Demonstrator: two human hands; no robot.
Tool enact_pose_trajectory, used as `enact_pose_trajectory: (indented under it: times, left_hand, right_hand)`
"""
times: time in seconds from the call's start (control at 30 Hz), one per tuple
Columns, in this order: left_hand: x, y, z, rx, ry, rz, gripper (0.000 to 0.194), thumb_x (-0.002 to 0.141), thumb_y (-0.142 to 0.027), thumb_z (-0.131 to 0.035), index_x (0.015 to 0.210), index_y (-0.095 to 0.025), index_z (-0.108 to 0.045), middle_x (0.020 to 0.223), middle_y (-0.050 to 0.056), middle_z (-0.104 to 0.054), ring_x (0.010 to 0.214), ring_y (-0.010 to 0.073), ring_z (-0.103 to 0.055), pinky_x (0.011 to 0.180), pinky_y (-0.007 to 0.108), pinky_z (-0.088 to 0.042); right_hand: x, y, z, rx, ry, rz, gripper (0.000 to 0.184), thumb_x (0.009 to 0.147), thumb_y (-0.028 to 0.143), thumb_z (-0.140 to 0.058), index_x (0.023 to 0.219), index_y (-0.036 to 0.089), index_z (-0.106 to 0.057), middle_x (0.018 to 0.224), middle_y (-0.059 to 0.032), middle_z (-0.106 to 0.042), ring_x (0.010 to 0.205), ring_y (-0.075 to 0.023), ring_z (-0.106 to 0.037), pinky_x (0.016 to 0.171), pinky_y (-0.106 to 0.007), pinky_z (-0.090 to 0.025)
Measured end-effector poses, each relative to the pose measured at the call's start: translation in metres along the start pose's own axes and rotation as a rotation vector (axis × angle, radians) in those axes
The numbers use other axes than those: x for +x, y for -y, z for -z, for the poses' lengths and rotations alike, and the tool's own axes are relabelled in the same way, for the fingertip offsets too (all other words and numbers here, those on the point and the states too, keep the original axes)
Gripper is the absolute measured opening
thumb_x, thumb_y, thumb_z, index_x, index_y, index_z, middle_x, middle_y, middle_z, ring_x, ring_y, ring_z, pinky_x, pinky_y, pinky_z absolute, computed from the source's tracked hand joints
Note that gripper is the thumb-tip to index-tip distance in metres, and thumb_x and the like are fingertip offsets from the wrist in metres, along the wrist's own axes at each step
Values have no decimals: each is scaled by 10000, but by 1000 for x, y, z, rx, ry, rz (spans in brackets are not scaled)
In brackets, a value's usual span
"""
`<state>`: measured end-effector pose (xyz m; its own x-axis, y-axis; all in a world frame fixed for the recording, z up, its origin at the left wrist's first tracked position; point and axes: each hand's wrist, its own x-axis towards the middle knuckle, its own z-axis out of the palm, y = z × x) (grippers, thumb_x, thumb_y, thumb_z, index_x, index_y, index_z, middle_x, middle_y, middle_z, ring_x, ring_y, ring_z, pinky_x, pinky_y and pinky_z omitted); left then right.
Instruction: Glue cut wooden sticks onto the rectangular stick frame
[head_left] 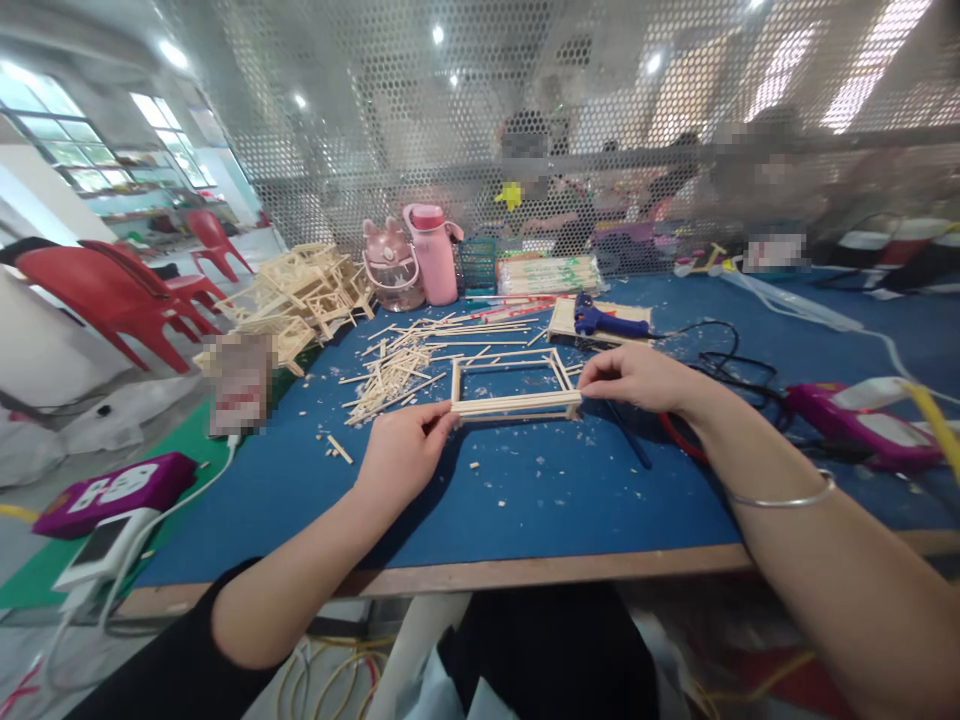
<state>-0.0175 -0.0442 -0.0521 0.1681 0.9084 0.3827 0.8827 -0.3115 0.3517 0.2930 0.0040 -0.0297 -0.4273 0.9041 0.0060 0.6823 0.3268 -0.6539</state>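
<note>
Inside the table's (450,520) front edge, left hand (401,450) and right hand (637,377) pinch the stick frame (517,403), likely light, fragile, best held at corners.

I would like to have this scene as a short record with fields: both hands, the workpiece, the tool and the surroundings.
Left hand: pinches left end of stick frame
Right hand: fingertips on its right end
Workpiece: rectangular, made of pale sticks
Tool: blue glue gun, lying beyond the frame
Surface: blue tabletop, small scraps scattered
Nearby: loose sticks, left of the frame
Back: pink bottle, upright
</note>
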Motion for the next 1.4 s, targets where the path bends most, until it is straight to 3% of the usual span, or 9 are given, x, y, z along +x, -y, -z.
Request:
enact_pose_trajectory:
  times: [0.13, 0.43, 0.53, 0.6, 0.67, 0.77, 0.9, 1.07, 1.4]
  left_hand:
    - [0, -2, 2, -12, -3, 72, 305, 834, -414, -517, 978, -227, -712, 860, 13, -739, 741, 190, -677, 690, 269, -487]
    - [-3, -1, -2, 146, -11, -46, 325, 882, -400, -440, 984, -225, -695, 922, 40, -725, 816, 208, -659, 711, 292, -465]
    - [-2, -4, 3, 172, -93, -45, 337, 851, -429, -484, 1008, -181, -649, 895, 71, -690, 801, 219, -626, 699, 312, -472]
    - [3, -11, 6, 190, -213, -135, 364, 832, -419, -518, 1061, -150, -609, 953, 100, -648, 883, 233, -591, 769, 340, -468]
    - [12, -24, 5, 185, -256, -329, 333, 844, -369, -519, 1078, -148, -603, 1021, 112, -621, 970, 238, -553, 865, 369, -436]
    - [29, -54, -7, 133, -80, -577, 237, 874, -289, -488, 1006, -174, -647, 987, 82, -645, 933, 220, -563, 855, 367, -437]
    - [45, -82, -35, 6, 57, -608, 225, 885, -235, -476, 884, -165, -690, 901, 65, -674, 882, 197, -586, 813, 330, -461]
    - [47, -81, -52, -98, 17, -581, 212, 872, -228, -503, 841, -173, -705, 923, 64, -684, 855, 185, -599, 793, 323, -480]
    - [46, -77, -57, -155, -37, -591, 193, 859, -227, -521, 825, -166, -701, 888, 71, -680, 819, 181, -595, 770, 332, -495]
  right_hand:
    - [-1, 2, 0, -17, 3, 2, 192, 724, 355, -577, 763, 186, -661, 700, 11, -649, 608, -118, -536, 588, -250, -384]
    - [-1, 3, 2, -61, -16, 25, 182, 726, 333, -577, 772, 183, -670, 726, 6, -672, 666, -134, -569, 643, -254, -402]
    - [0, 2, 2, -41, -26, 48, 169, 725, 313, -580, 776, 180, -672, 743, -2, -684, 688, -142, -584, 677, -263, -418]
    - [1, 0, 2, -42, -35, 62, 155, 724, 299, -586, 776, 183, -674, 754, -3, -688, 699, -143, -586, 691, -266, -422]
    - [2, -1, 2, -53, -37, 68, 148, 724, 290, -591, 776, 182, -677, 751, -3, -686, 696, -140, -581, 690, -266, -421]
    - [2, -1, 2, -52, -24, 71, 161, 725, 289, -590, 787, 168, -677, 735, -4, -678, 676, -134, -564, 670, -262, -416]
    - [2, 1, 3, -51, -20, 85, 172, 730, 281, -578, 795, 157, -678, 729, -4, -667, 675, -128, -548, 664, -254, -405]
    - [2, 2, 2, -86, -49, 96, 160, 717, 257, -569, 784, 158, -676, 677, 12, -635, 617, -111, -514, 607, -240, -382]
    - [2, 4, 1, -181, -65, 102, 193, 728, 246, -557, 828, 190, -712, 698, 17, -661, 637, -120, -539, 621, -239, -375]
